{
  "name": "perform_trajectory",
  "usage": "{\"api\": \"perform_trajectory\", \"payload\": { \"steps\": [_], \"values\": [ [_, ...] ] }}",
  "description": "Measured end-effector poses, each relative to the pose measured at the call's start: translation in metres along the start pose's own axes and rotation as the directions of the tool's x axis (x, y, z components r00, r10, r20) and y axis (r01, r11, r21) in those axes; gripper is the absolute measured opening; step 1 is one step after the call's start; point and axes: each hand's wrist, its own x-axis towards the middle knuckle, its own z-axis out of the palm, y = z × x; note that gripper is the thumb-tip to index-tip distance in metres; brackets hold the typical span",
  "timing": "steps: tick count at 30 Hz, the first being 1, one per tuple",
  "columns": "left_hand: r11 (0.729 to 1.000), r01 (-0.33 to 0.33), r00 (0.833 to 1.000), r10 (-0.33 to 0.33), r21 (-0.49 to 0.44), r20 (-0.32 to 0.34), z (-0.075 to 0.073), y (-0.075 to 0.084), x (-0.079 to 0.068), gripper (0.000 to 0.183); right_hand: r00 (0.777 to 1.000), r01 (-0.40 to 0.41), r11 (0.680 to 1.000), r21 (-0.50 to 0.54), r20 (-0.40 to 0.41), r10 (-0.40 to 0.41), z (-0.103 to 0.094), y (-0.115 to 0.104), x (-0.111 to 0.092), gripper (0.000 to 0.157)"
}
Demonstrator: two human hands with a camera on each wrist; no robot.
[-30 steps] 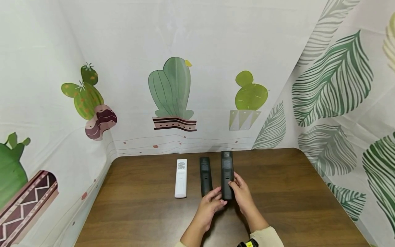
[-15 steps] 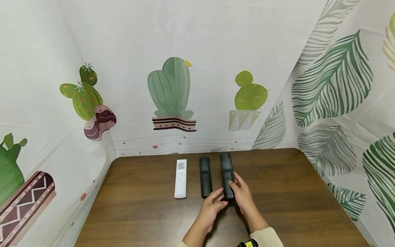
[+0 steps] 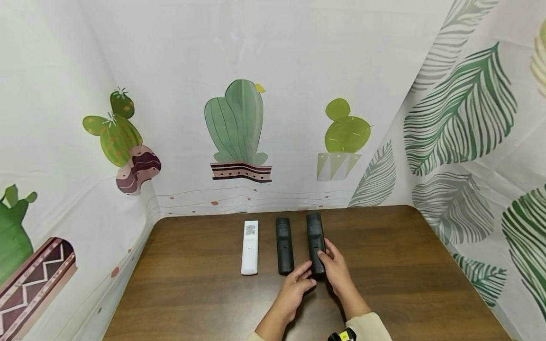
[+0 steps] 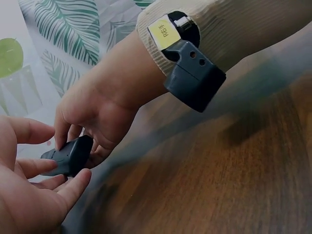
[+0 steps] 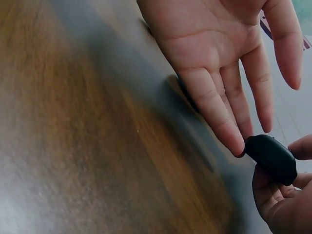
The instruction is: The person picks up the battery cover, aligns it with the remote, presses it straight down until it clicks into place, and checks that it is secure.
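On the right of a row, a black remote control point(image 3: 314, 234) lies back side up, seen end-on as a dark block point(image 4: 78, 153) in the left wrist view. My right hand point(image 3: 337, 271) grips its near right part, thumb on top and fingers along the side. My left hand point(image 3: 292, 291) is at its near left edge; in the right wrist view its fingers point(image 5: 214, 105) are fairly straight, tips touching the remote. Left of it lie another black remote control point(image 3: 284, 246) and a white remote control point(image 3: 250, 248), both back side up. Whether the gripped remote touches the table cannot be told.
The brown wooden table point(image 3: 192, 293) carries the row near its back edge. Behind and at the sides hangs a white cloth point(image 3: 294, 71) printed with cacti and leaves. A black wrist strap with a yellow label point(image 4: 165, 34) sits on my right sleeve.
The gripped black remote has tilted slightly, and its far end has come down a little nearer to me. My left hand has shifted slightly right with it. The other two remotes stay put.
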Motion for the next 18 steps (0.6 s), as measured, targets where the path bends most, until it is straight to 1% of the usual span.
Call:
{"api": "perform_trajectory", "payload": {
  "steps": [7, 14, 18],
  "values": [
    [1.000, 0.008, 1.000, -0.009, 0.020, 0.019, 0.001, -0.007, 0.004, 0.065, 1.000, -0.019, 1.000, -0.015, -0.008, 0.019, -0.002, 0.007, 0.006, 0.056],
    [0.999, 0.008, 1.000, -0.008, 0.048, 0.019, 0.003, -0.011, 0.007, 0.064, 1.000, -0.015, 0.999, -0.031, -0.009, 0.015, -0.002, 0.010, 0.010, 0.057],
    [0.999, 0.015, 1.000, -0.015, 0.036, 0.020, 0.003, -0.014, 0.010, 0.064, 1.000, -0.007, 0.999, -0.054, -0.024, 0.005, -0.003, 0.009, 0.012, 0.056]
  ]
}}
